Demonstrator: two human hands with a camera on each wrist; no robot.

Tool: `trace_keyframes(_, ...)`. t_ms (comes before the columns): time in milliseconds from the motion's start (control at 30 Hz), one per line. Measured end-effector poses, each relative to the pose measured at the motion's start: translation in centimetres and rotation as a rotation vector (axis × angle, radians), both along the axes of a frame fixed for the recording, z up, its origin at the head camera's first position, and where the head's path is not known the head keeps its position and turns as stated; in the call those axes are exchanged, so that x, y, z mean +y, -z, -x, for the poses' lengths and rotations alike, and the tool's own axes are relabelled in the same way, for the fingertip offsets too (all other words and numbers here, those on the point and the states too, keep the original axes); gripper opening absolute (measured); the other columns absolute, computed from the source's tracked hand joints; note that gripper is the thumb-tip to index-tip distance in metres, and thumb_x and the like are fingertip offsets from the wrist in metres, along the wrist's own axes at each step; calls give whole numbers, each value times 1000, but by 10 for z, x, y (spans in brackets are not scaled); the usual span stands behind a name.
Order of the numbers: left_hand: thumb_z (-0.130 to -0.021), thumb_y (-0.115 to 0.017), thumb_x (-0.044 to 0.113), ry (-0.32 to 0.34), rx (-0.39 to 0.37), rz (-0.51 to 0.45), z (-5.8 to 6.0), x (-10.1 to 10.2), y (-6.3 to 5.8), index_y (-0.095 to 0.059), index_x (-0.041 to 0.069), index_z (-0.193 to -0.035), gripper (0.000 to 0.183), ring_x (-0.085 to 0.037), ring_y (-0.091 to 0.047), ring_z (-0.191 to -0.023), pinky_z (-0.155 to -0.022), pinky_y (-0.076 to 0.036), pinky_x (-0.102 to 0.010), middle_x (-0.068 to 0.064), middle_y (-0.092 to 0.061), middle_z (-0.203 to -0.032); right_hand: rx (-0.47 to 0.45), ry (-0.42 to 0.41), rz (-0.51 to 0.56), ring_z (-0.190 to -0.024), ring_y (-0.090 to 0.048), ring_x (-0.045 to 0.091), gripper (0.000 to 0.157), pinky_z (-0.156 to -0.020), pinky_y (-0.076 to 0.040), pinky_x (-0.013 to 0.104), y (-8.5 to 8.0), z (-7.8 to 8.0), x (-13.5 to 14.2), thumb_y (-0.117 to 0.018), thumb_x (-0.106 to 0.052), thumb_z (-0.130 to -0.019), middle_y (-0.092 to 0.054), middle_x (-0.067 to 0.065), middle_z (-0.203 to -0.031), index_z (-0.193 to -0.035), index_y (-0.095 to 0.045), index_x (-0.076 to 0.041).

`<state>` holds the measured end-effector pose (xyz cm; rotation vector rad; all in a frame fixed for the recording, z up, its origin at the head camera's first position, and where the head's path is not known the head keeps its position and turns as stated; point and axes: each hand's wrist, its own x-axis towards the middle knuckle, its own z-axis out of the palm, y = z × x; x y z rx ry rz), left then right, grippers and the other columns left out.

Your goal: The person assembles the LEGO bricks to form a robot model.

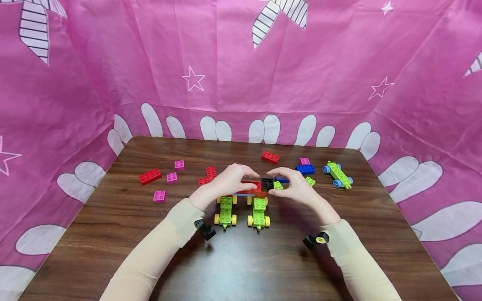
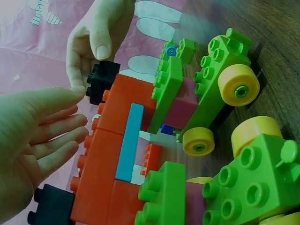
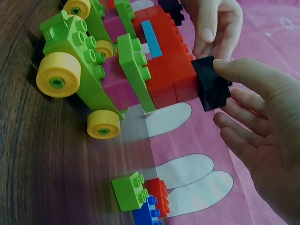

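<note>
A toy brick structure stands between my hands: red bricks (image 2: 96,168) with a light blue strip (image 2: 130,143) bridge two green wheeled bases (image 1: 226,211) with yellow wheels. Pink and green bricks sit between bases and bridge. One black brick (image 1: 267,184) sits on the bridge's right end; a second black brick (image 2: 54,206) sits at its left end, hidden in the head view. My left hand (image 1: 235,179) hovers over the left part, thumb and fingers spread. Thumb and fingers apart, my right hand (image 1: 293,184) is around the right black brick; the thumb tip appears to touch it.
Loose red (image 1: 150,177) and pink bricks (image 1: 159,197) lie to the left. Behind and to the right are a red brick (image 1: 270,157), a blue brick (image 1: 305,169), small green bricks (image 1: 310,181) and a green wheeled base with blue wheels (image 1: 338,174). Pink cloth surrounds the table.
</note>
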<state>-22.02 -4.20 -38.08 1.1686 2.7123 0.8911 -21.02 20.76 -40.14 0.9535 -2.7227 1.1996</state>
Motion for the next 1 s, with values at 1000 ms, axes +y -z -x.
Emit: trace_keyframes(1000, -77, -81, 31, -61, 7, -44, 1, -47, 12, -64, 7, -125, 56, -21, -62, -110, -95, -50, -38, -7, -67, -121, -45, 114, -39, -113, -58, 35, 46, -97, -45, 55, 44, 18, 33, -78, -10, -79, -65, 17, -120, -120, -62, 2)
